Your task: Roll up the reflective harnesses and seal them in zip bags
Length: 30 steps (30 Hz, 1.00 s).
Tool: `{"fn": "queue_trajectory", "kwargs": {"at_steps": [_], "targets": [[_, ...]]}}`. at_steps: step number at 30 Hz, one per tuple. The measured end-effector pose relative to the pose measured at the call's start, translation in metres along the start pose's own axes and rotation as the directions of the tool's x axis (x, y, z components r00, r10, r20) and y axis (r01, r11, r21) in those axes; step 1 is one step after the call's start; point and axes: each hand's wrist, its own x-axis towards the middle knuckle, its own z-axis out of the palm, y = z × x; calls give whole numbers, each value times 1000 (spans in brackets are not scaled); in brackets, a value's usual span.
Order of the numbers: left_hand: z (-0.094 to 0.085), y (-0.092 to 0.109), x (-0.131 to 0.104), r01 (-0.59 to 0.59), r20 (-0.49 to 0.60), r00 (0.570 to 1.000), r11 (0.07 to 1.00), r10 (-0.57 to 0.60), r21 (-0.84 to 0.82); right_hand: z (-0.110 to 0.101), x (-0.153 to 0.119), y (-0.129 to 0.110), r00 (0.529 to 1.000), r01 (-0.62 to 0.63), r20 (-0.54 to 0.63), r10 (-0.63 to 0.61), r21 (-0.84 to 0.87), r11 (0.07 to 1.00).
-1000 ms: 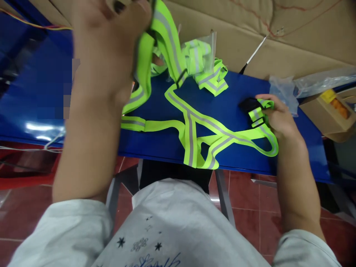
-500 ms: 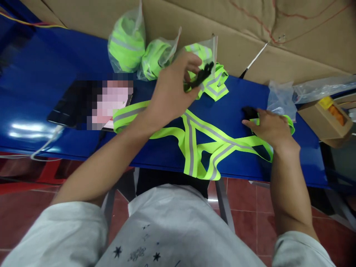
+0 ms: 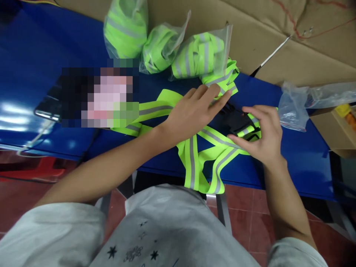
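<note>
A lime-yellow reflective strap harness (image 3: 191,163) with grey stripes lies spread over the blue table. My left hand (image 3: 194,107) is closed round the pronged half of a black side-release buckle (image 3: 228,109), mostly hidden by the fingers. Facing it, my right hand (image 3: 265,137) pinches the black socket half of the buckle (image 3: 236,120) between thumb and fingers, with yellow webbing threaded at its end. The two halves are close together; whether they touch, I cannot tell.
Three clear bags of rolled yellow strap (image 3: 197,55) stand along the cardboard wall (image 3: 258,26). Loose folded strap (image 3: 222,79) lies behind my left hand. A phone (image 3: 48,107) with a cable is at left. Plastic bags (image 3: 293,107) and a cardboard box (image 3: 330,126) are at right.
My left hand has come down and right, bringing the pronged half towards the socket half. My right hand has moved slightly left and lifted the socket half into a pinch.
</note>
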Motion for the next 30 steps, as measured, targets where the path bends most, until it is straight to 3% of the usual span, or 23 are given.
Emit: {"fn": "queue_trajectory", "kwargs": {"at_steps": [9,16,21,25,30], "targets": [[-1,3,-2,56,12,998,995,-56,-85,8,-4,-2,991,60,-119,-58,10,998],[-7,9,-1,50,14,999,994,-52,93,8,-6,-8,992,-20,-121,17,-24,999],[-11,15,-2,4,34,999,993,-8,119,6,-1,-16,994,-14,-107,12,-18,1000],[-11,10,0,66,37,997,997,-68,43,1,2,-21,987,46,-156,-48,-15,999],[-9,4,2,141,-31,989,988,-144,-64,-4,5,-25,987,8,-160,-13,-34,999]]}}
